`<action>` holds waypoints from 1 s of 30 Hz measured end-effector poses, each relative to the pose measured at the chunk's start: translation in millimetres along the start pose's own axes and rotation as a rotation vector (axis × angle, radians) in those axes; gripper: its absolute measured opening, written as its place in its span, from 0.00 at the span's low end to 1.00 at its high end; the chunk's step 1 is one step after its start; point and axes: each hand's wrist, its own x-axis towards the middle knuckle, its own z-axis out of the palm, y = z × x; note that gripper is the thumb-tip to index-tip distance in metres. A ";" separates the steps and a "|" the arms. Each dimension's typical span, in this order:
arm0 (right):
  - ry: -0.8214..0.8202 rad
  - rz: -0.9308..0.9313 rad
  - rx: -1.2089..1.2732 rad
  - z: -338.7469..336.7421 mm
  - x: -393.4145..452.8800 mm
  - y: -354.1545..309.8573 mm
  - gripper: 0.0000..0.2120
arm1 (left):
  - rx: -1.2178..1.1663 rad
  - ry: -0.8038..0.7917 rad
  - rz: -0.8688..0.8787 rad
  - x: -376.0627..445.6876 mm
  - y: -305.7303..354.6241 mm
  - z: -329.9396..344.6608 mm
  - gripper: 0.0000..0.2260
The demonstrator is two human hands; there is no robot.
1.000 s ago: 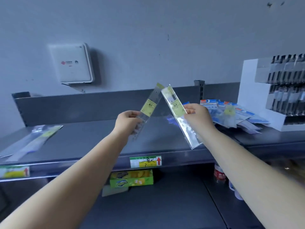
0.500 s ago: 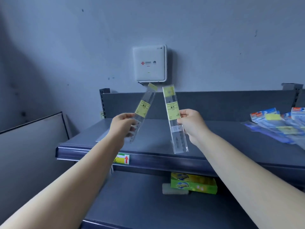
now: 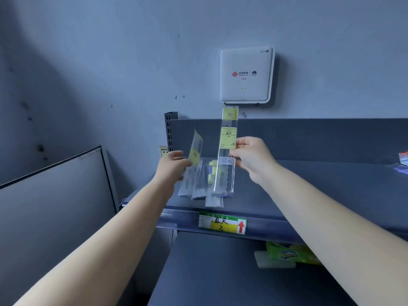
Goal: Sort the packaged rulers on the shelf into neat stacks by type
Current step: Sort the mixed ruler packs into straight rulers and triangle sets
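Holding one packaged ruler in each hand, a person stood over the left end of the grey shelf [image 3: 331, 184], probably to add them to the ruler pile [image 3: 206, 186] lying there. The right hand [image 3: 251, 159] pinched an upright clear ruler pack [image 3: 227, 151] at mid-length. The left hand [image 3: 171, 164], arm outstretched, gripped a blurred, tilted ruler pack [image 3: 195, 149] just above the pile.

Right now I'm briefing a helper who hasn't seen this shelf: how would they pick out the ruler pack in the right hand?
Find the white router on the wall. Directly below it, the right hand holds a clear ruler pack upright. Unlike the tilted pack beside it, its yellow label faces you.
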 end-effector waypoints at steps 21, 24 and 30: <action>0.083 -0.214 -1.318 -123.7 -1.9 17.0 0.15 | 0.827 -0.218 0.451 -10.3 22.4 131.6 0.16; 0.120 -0.201 -1.390 -174.4 -13.9 19.8 0.16 | 0.944 -0.241 0.578 -29.3 33.4 182.0 0.17; 0.160 -0.153 -1.481 -269.9 -40.8 25.6 0.15 | 0.978 -0.294 0.702 -73.6 47.3 275.7 0.17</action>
